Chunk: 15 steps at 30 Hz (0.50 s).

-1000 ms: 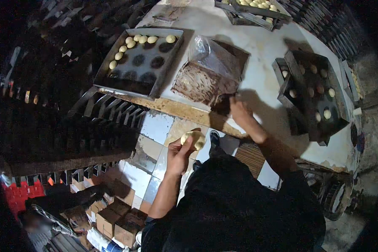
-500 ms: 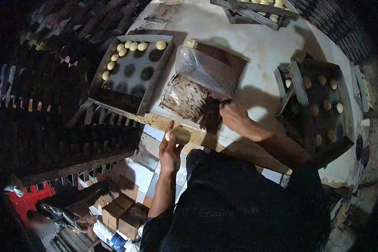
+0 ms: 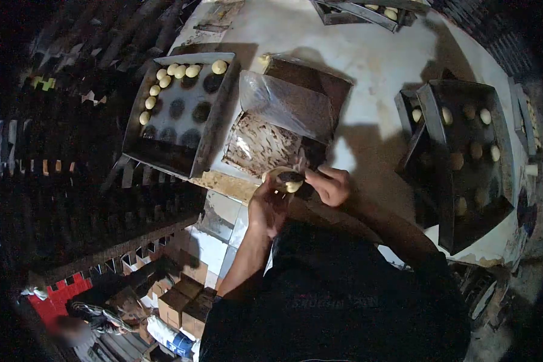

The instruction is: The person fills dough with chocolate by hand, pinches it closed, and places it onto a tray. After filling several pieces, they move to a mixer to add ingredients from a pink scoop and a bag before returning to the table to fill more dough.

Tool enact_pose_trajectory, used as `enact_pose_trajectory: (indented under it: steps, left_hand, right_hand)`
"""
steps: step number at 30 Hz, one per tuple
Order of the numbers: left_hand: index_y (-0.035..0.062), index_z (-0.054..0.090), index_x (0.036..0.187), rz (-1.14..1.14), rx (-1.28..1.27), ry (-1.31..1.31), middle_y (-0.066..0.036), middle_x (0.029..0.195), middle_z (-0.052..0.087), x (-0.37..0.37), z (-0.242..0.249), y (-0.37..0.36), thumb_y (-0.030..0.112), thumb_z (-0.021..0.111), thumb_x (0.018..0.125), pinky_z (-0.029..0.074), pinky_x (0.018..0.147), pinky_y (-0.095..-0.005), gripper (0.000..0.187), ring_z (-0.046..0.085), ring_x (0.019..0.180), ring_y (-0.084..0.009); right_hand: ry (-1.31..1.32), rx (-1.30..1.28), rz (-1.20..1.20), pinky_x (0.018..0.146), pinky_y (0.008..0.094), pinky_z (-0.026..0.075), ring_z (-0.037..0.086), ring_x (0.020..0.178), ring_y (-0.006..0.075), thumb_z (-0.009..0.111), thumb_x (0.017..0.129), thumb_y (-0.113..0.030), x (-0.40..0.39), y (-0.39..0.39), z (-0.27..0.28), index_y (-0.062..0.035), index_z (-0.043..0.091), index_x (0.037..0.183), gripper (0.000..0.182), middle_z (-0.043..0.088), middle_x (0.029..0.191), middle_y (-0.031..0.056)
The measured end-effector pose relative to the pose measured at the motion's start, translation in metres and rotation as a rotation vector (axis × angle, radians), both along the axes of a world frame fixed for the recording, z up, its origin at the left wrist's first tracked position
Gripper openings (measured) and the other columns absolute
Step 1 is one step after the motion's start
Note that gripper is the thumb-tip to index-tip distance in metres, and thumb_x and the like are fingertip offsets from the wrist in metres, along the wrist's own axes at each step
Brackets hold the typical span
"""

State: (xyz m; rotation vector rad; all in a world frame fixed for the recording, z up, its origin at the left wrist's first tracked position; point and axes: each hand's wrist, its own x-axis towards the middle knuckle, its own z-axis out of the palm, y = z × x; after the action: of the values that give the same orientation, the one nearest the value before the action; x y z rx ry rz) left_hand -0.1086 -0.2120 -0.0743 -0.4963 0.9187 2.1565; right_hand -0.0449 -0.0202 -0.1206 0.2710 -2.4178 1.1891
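Note:
In the head view my left hand (image 3: 266,208) is cupped around a piece of pale dough (image 3: 273,175) with a dark filling (image 3: 291,177) on top. My right hand (image 3: 330,185) meets the dough's right side, its fingers pinched together; what they hold, if anything, is too small to make out. Just beyond both hands lies a block of dark brown filling (image 3: 304,81), partly under clear plastic (image 3: 280,105). The near part of that plastic sheet (image 3: 262,142) is smeared brown.
To the left stands a metal tray (image 3: 184,96) with several dough balls (image 3: 180,71) along two sides. Stacked trays (image 3: 464,163) with more balls are at the right, others (image 3: 362,13) at the far edge. Cardboard boxes (image 3: 178,304) and a person (image 3: 72,329) are lower left.
My right hand has moved from the dark filling towards me, to the dough. My left hand has risen to the right with the dough, which now carries dark filling.

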Motion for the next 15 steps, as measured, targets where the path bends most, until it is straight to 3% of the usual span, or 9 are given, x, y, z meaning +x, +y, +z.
enact_pose_trajectory:
  steps: [2,4,7,8,10,12,13,14,15]
  left_hand:
    - [0.0003,0.050,0.124,-0.022,0.014,0.027,-0.014,0.120,0.056,-0.002,0.004,-0.002,0.031,0.043,0.099,0.040,0.102,-0.0383,0.040,0.052,0.113,-0.0275]
    - [0.0005,0.050,0.123,-0.028,0.001,0.016,-0.013,0.119,0.056,-0.002,-0.004,-0.012,0.030,0.044,0.099,0.039,0.103,-0.0381,0.039,0.052,0.112,-0.0276]
    - [0.0018,0.052,0.121,0.073,0.000,0.087,-0.012,0.118,0.057,0.001,-0.010,-0.024,0.029,0.046,0.098,0.039,0.103,-0.0385,0.037,0.052,0.113,-0.0276]
    - [0.0008,0.052,0.119,0.100,0.024,0.136,-0.012,0.117,0.058,0.001,-0.007,-0.028,0.029,0.047,0.097,0.041,0.101,-0.0390,0.036,0.054,0.112,-0.0272]
    - [-0.0013,0.053,0.116,0.157,0.076,0.236,-0.013,0.115,0.058,0.001,0.006,-0.033,0.028,0.049,0.097,0.044,0.097,-0.0398,0.035,0.056,0.110,-0.0263]
    - [0.0029,0.049,0.127,0.132,0.027,0.250,-0.009,0.122,0.056,0.001,0.017,-0.032,0.033,0.048,0.096,0.037,0.104,-0.0378,0.042,0.052,0.115,-0.0244]
    - [0.0026,0.047,0.128,0.112,0.023,0.290,-0.009,0.123,0.055,0.005,0.029,-0.029,0.033,0.048,0.096,0.037,0.104,-0.0375,0.044,0.051,0.115,-0.0237]
    - [0.0023,0.046,0.130,0.093,0.018,0.331,-0.009,0.124,0.055,0.008,0.036,-0.027,0.033,0.048,0.096,0.036,0.104,-0.0372,0.045,0.051,0.116,-0.0230]
    - [0.0017,0.042,0.134,0.081,0.081,0.360,-0.009,0.128,0.053,0.010,0.034,-0.027,0.033,0.048,0.097,0.036,0.104,-0.0369,0.050,0.050,0.118,-0.0220]
  right_hand:
    - [0.062,0.191,-0.169,0.058,0.0319,0.050,0.060,0.068,0.0256,0.064,0.081,-0.004,0.010,-0.007,-0.024,-0.0086,0.069,0.105,0.025,0.062,0.083,0.0121]
    - [0.039,0.278,-0.175,0.059,0.0338,0.050,0.060,0.070,0.0260,0.065,0.081,-0.009,0.013,-0.004,-0.014,-0.0104,0.067,0.110,0.030,0.060,0.084,0.0098]
    - [-0.164,0.388,-0.211,0.059,0.0364,0.051,0.060,0.068,0.0269,0.059,0.086,-0.004,0.028,0.003,-0.010,-0.0084,0.063,0.115,0.030,0.059,0.087,0.0103]
    - [-0.292,0.460,-0.228,0.060,0.0369,0.051,0.061,0.070,0.0268,0.059,0.087,-0.005,0.032,0.008,-0.038,-0.0079,0.064,0.114,0.028,0.059,0.089,0.0104]
    - [-0.302,0.413,-0.216,0.061,0.0373,0.051,0.061,0.073,0.0264,0.059,0.088,-0.007,0.022,0.000,-0.017,-0.0063,0.065,0.112,0.025,0.058,0.095,0.0116]
    - [-0.064,0.181,-0.144,0.063,0.0373,0.052,0.062,0.075,0.0255,0.060,0.088,-0.010,0.005,-0.024,0.028,-0.0040,0.067,0.108,0.022,0.056,0.102,0.0137]
    - [-0.048,-0.053,-0.069,0.064,0.0332,0.053,0.063,0.080,0.0215,0.063,0.088,-0.012,-0.002,-0.036,0.039,-0.0003,0.067,0.104,0.021,0.053,0.108,0.0150]
    - [-0.238,-0.365,-0.048,0.067,0.0320,0.052,0.062,0.078,0.0206,0.067,0.085,-0.011,-0.005,-0.052,0.067,0.0015,0.069,0.095,0.016,0.057,0.103,0.0123]
    - [-0.205,-0.632,-0.054,0.067,0.0323,0.054,0.063,0.079,0.0205,0.066,0.086,-0.010,-0.010,-0.068,0.072,0.0026,0.068,0.094,0.015,0.058,0.101,0.0117]
